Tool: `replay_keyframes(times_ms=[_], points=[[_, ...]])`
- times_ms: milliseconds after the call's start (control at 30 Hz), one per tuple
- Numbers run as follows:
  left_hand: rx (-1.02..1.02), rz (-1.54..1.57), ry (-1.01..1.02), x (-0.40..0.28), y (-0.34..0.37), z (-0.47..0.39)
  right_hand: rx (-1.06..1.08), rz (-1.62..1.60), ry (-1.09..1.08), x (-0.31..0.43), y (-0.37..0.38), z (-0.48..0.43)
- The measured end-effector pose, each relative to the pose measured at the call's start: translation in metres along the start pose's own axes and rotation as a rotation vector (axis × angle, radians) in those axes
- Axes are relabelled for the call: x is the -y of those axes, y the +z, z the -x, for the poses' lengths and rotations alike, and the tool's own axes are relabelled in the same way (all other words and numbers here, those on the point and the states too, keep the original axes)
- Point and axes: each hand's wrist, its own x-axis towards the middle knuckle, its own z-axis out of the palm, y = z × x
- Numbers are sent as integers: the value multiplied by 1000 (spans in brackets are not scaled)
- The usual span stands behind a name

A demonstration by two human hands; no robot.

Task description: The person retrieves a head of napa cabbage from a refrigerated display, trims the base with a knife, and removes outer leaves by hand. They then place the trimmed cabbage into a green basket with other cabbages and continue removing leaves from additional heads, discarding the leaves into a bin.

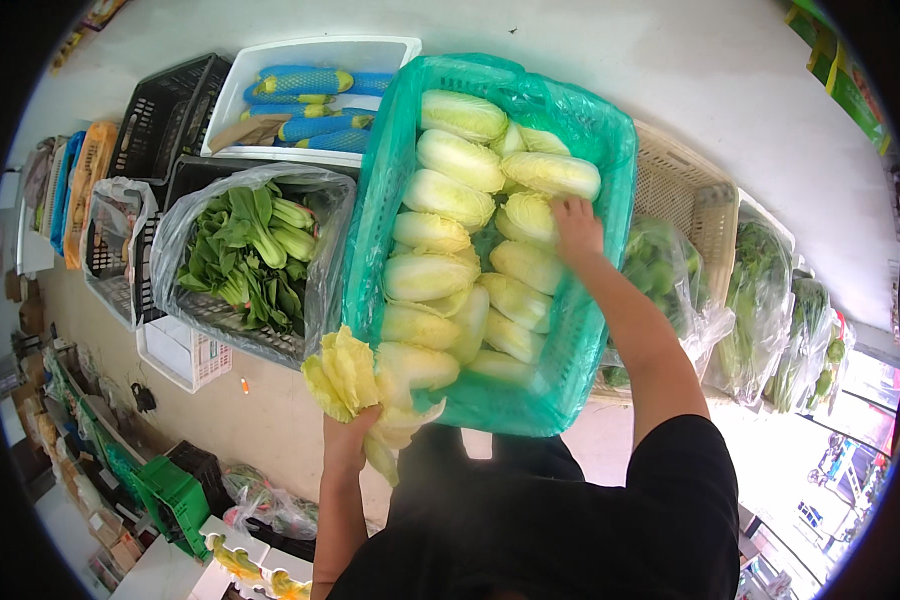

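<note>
Several pale napa cabbages (450, 191) lie in two rough columns inside a large crate lined with green plastic (480, 409), right in front of me. My left hand (351, 435), at the crate's near left corner, is closed around a bunch of loose yellow-green cabbage leaves (345, 375). Some of these leaves hang down beside the hand. Over at the crate's right side, my right hand (579, 232) touches the right end of a napa cabbage (531, 214), just below another cabbage (553, 174). Its thumb and grip are partly hidden.
Left of the crate, a plastic-lined basket (330, 225) holds bok choy (255, 240). Behind it, a white foam box (229, 97) contains blue-netted produce (322, 127). A beige crate (690, 180) and bagged greens (754, 300) stand to the right. A green crate (169, 495) is at lower left.
</note>
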Motion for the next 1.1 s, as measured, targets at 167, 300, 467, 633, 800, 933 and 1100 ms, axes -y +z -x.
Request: replay_keyframes(times_ms=[167, 300, 467, 633, 800, 933, 1100], points=[[28, 2, 15, 3, 3, 0, 382, 36, -78, 18, -47, -1], [47, 8, 10, 5, 8, 2, 204, -283, -105, -20, -19, -4], [55, -5, 9, 11, 5, 2, -146, -526, -42, -38, 19, 8], [51, -23, 2, 12, 0, 3, 42, -630, -3, -49, 10, -8], [71, 6, -2, 13, 2, 5, 86, -505, -13, -40, 3, -5], [58, -12, -24, 16, -1, 8, 238, -332, -20, -35, 16, -4], [56, 32, -48, 21, -5, 9, 437, -126, -27, -24, 9, -5]])
